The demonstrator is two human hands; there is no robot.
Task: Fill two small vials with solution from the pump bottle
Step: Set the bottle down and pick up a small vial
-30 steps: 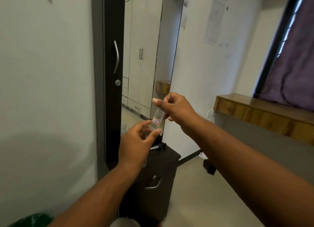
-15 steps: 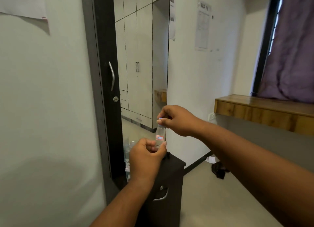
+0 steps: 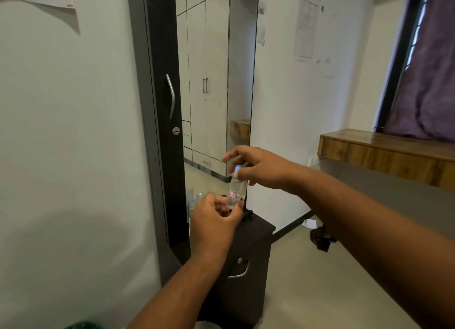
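We hold a small clear vial point(image 3: 235, 192) upright in front of us, above the dark cabinet point(image 3: 246, 259) that stands by the mirror point(image 3: 214, 82). Our left hand point(image 3: 214, 220) pinches its lower part between thumb and fingertips, just below the red-bordered label point(image 3: 234, 194). Our right hand point(image 3: 258, 167) closes thumb and forefinger on the blue cap point(image 3: 238, 168) at the vial's top. Farther left, behind our left hand, some clear containers point(image 3: 194, 200) stand at the mirror's foot; what they are we cannot tell.
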